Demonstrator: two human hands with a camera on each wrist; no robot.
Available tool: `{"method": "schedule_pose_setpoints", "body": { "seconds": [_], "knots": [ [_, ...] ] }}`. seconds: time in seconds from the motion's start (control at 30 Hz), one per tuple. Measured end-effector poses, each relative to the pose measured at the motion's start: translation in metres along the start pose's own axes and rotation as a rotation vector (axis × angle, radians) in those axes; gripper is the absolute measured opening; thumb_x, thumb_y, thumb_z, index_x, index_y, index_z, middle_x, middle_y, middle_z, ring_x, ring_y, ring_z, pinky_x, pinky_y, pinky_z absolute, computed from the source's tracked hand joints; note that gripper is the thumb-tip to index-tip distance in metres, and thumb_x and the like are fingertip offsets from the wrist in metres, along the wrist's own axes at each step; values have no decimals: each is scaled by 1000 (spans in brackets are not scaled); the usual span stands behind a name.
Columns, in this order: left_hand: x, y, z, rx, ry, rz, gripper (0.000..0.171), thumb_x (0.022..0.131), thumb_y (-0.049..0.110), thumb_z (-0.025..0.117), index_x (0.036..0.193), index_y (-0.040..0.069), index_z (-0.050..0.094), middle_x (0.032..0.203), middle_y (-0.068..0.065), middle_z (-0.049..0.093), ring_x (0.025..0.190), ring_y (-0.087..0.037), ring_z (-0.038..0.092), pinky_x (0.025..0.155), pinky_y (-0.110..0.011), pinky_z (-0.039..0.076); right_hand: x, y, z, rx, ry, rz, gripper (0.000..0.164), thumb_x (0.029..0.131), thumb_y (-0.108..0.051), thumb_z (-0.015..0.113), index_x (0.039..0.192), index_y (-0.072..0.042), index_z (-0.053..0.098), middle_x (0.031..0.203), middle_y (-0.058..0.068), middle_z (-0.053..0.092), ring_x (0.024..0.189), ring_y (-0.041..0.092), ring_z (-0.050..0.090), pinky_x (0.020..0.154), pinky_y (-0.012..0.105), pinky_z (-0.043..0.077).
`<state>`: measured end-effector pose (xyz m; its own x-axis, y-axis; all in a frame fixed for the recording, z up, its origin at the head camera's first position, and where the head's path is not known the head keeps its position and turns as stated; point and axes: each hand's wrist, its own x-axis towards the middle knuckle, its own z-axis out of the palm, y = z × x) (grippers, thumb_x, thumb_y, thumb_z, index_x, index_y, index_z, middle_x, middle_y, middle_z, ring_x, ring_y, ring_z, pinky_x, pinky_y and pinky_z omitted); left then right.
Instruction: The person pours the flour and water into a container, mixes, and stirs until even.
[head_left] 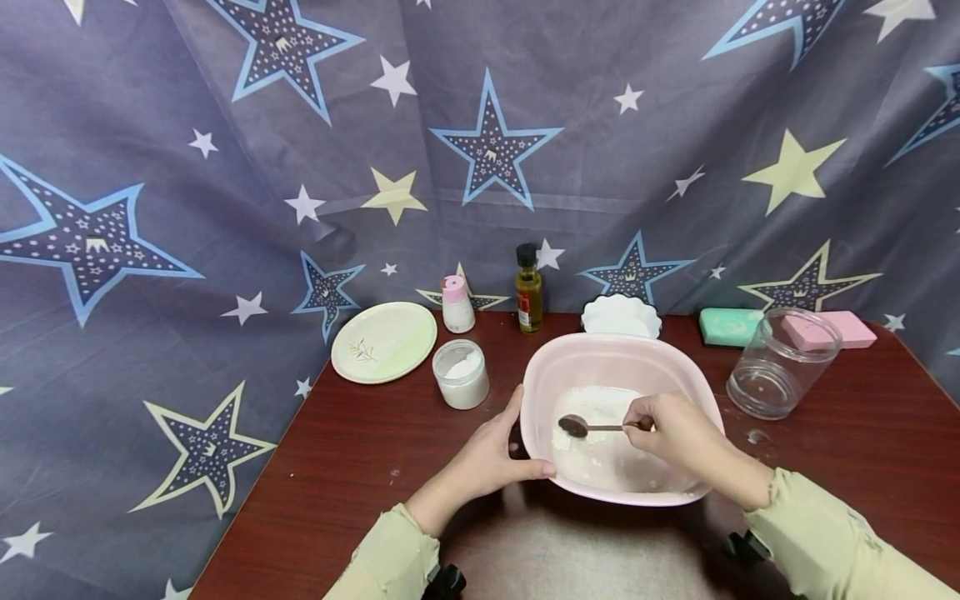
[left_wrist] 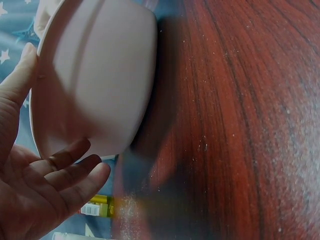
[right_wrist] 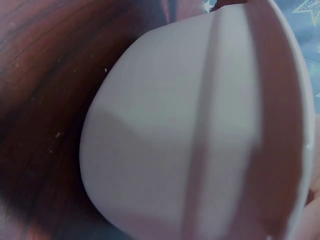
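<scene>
A pale pink basin (head_left: 536, 367) stands on the table with white powder (head_left: 600, 458) spread over its bottom. My right hand (head_left: 675, 429) reaches over the right rim and pinches the handle of a dark brown spoon (head_left: 573, 426), whose bowl points left, low over the powder. At the basin's near left corner, my left hand (head_left: 491, 454) spans the outside, thumb on the near rim. In the left wrist view its fingers (left_wrist: 75, 185) lie fairly straight against the outer wall. The right wrist view is mostly the basin's outer side (right_wrist: 165, 110), hiding the spoon.
Left of the basin are a jar of white powder (head_left: 462, 383), an oval plate (head_left: 382, 367) and a pink-capped shaker (head_left: 457, 310). Behind stand an oil bottle (head_left: 529, 296) and a scalloped white dish (head_left: 621, 317). A clear jar (head_left: 765, 383), green block (head_left: 727, 327) and pink block (head_left: 847, 329) are right.
</scene>
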<state>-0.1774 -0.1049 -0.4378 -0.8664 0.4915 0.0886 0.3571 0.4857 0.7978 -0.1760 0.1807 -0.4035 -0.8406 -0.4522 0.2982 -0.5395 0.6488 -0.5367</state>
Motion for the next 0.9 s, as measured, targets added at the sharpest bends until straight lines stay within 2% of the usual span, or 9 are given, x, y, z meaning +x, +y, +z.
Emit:
{"method": "schedule_pose_setpoints", "body": {
  "seconds": [0.23, 0.53, 0.9],
  "knots": [
    [0, 2, -1, -35, -7, 24, 112, 75, 31, 86, 157, 8, 13, 157, -15, 27, 124, -22, 50, 86, -35, 55, 3, 7, -7, -102, 33, 61, 22, 73, 1, 68, 65, -19, 63, 59, -15, 46, 57, 1, 40, 52, 22, 35],
    [0, 2, -1, -46, -12, 19, 111, 76, 31, 86, 157, 9, 13, 157, -13, 28, 124, -20, 50, 85, -33, 55, -1, 20, -22, -193, 67, 128, 22, 72, -1, 67, 64, -21, 60, 57, -13, 44, 56, 9, 41, 53, 26, 34],
    [-1, 2, -2, -37, -11, 12, 112, 76, 32, 86, 157, 9, 13, 156, -13, 29, 124, -20, 50, 85, -33, 55, -11, 27, -44, -232, 49, 162, 20, 73, -1, 67, 66, -20, 63, 56, -12, 45, 55, 9, 41, 51, 26, 34]
  ]
}}
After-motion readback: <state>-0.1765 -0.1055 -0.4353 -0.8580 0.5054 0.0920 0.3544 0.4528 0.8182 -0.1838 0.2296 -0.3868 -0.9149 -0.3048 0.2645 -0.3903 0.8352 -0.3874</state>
